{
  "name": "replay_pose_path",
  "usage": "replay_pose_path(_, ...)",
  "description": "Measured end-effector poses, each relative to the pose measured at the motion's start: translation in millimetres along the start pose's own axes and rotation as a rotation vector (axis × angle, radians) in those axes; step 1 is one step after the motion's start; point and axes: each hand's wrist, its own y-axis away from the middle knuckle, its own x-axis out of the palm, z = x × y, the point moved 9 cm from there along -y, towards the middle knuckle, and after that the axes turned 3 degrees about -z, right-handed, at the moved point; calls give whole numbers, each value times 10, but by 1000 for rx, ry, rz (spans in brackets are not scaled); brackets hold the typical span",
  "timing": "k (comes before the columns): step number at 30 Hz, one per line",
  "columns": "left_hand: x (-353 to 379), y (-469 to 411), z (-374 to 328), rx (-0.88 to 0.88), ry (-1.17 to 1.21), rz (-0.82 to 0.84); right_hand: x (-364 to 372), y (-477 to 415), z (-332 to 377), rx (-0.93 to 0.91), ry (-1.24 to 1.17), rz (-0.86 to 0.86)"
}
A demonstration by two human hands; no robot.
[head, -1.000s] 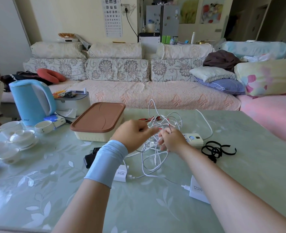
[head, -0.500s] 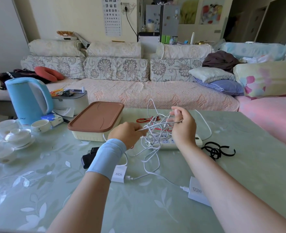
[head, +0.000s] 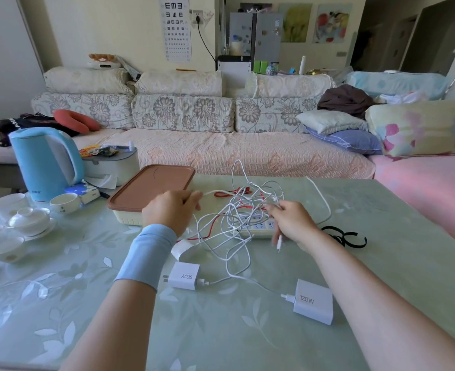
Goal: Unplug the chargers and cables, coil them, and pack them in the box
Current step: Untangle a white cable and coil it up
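A tangle of white cables [head: 234, 223] with a red cable [head: 226, 194] lies over a white power strip [head: 258, 226] in the table's middle. My left hand [head: 171, 211] pinches one white cable strand near the box. My right hand [head: 292, 220] holds another white strand, and a loose plug end dangles below its fingers. A white 90W charger [head: 185, 275] and a white 120W charger [head: 313, 301] lie nearer me, each with a white cable attached. The cream box with a brown lid [head: 151, 186] stands shut behind my left hand.
A blue kettle [head: 43, 162], white teacups [head: 63, 203] and a grey container [head: 111, 164] crowd the table's left side. Black straps [head: 347, 236] lie right of the power strip. A sofa runs along the table's far edge.
My hands have moved apart, the left toward the box and the right lower, stretching white cable between them. The 90W charger now lies uncovered in front of my left wrist.
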Motion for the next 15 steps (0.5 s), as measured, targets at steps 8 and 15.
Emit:
replay_pose_path(8, 371, 450, -663, 401, -48, 139, 208, 378, -183, 136, 253, 344)
replay_pose_path(15, 973, 835, -864, 415, -32, 684, 187, 695, -421, -61, 878, 506)
